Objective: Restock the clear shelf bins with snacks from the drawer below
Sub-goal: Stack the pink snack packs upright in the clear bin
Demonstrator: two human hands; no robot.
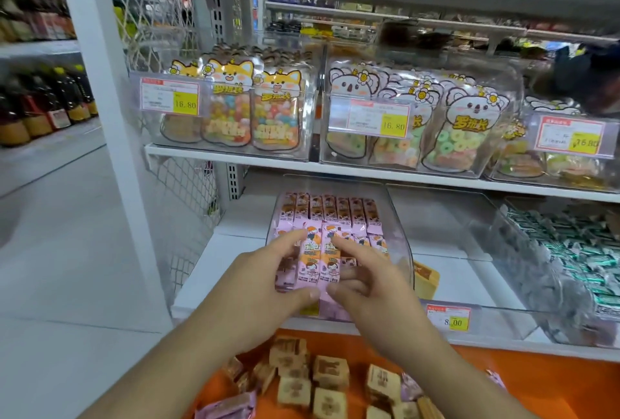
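Pink snack packets with a cartoon child stand in a bundle over the clear shelf bin on the lower shelf. My left hand grips the bundle's left side, thumb under its lower end. From the right, my right hand grips the same bundle with curled fingers. Further rows of pink packets fill the back of the bin. Below, the orange drawer holds loose square wrapped cakes and a pink packet.
The bin to the right looks nearly bare, with an 8.00 price tag. A bin of green-wrapped sweets stands far right. Upper shelf bins hold animal-shaped candy bags. A white upright post stands at left.
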